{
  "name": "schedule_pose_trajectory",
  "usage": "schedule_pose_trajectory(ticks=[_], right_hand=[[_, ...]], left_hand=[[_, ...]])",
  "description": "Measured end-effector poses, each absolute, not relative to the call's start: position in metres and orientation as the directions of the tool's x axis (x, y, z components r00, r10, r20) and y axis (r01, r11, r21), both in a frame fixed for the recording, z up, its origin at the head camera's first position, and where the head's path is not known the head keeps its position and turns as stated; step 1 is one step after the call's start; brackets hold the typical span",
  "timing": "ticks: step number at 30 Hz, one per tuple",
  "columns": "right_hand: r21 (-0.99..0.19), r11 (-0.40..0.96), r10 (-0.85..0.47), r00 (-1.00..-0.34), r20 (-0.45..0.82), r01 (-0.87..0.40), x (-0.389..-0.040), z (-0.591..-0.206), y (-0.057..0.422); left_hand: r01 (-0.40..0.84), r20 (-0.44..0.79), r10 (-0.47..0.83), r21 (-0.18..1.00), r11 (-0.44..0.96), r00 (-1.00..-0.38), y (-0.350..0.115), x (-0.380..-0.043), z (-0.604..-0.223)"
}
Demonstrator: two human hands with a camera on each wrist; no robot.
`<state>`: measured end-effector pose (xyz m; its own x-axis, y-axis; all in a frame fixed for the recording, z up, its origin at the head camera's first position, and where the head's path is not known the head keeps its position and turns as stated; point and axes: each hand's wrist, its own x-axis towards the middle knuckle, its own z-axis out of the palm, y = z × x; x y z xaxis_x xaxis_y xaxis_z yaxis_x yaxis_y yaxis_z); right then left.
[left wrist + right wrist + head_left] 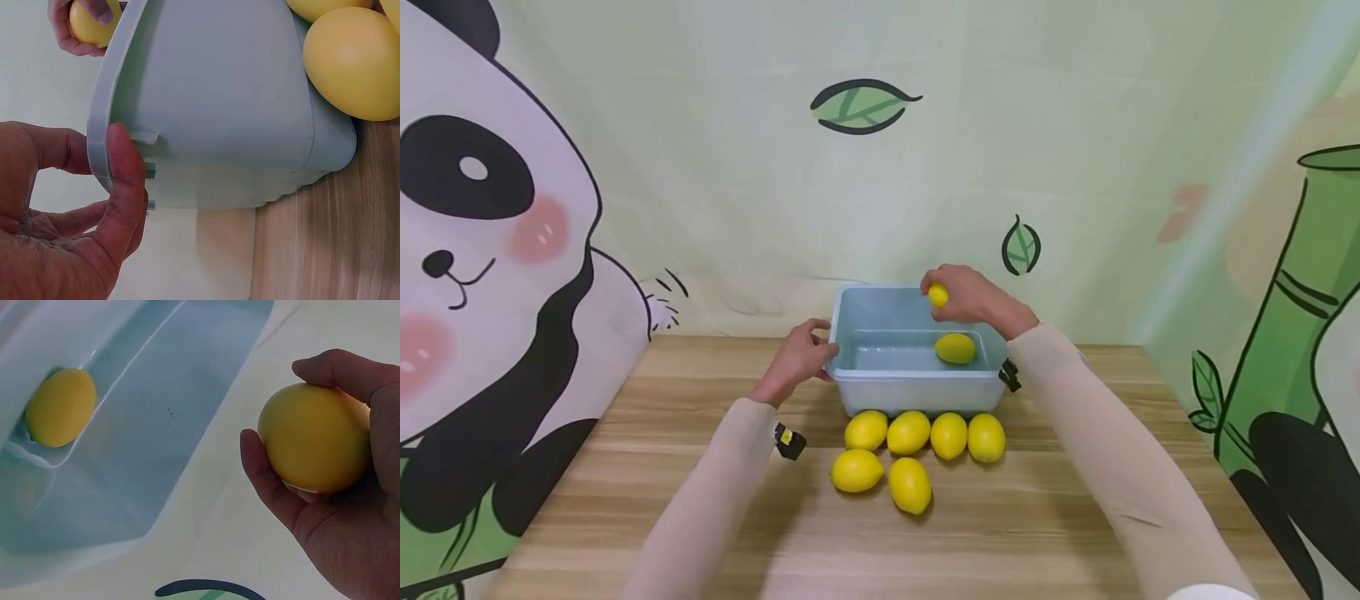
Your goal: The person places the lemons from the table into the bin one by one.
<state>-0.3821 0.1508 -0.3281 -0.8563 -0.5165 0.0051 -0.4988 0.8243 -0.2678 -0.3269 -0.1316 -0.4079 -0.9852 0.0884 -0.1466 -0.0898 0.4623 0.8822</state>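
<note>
A light blue plastic bin [917, 377] stands on the wooden table near the back wall. My left hand [795, 357] grips its left rim, with the thumb [125, 169] on one side and the fingers on the other in the left wrist view. Above the bin's back right part, my right hand [966, 293] holds a lemon [312, 440] between thumb and curled fingers. Inside the bin, a single lemon [955, 348] lies on the floor towards the right front. Several more lemons [908, 432] rest on the table just in front of the bin.
The loose lemons form a row along the bin's front, with a lemon [857, 471] and another lemon [910, 486] nearer to me. Behind the wooden table [1037, 517] hangs a pale green backdrop [737, 167] with panda and leaf drawings.
</note>
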Motion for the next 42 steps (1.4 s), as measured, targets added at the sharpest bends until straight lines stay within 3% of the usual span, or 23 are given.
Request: schedule_pose_trajectory(ticks=[8, 30, 42], right_hand=[[-0.283, 0.853, -0.485, -0.866, -0.12, -0.438, -0.395, -0.334, 0.144], [-0.189, 0.877, -0.48, -0.816, -0.321, -0.441, -0.417, -0.356, 0.132], [-0.231, 0.872, -0.488, -0.807, -0.332, -0.431, -0.416, -0.354, 0.131]], left_hand=[[-0.099, -0.16, 0.09, 0.877, 0.47, -0.983, -0.132, -0.326, -0.407], [-0.092, -0.154, 0.096, 0.879, 0.468, -0.983, -0.132, -0.327, -0.407], [-0.09, -0.149, 0.089, 0.878, 0.471, -0.985, -0.132, -0.326, -0.406]])
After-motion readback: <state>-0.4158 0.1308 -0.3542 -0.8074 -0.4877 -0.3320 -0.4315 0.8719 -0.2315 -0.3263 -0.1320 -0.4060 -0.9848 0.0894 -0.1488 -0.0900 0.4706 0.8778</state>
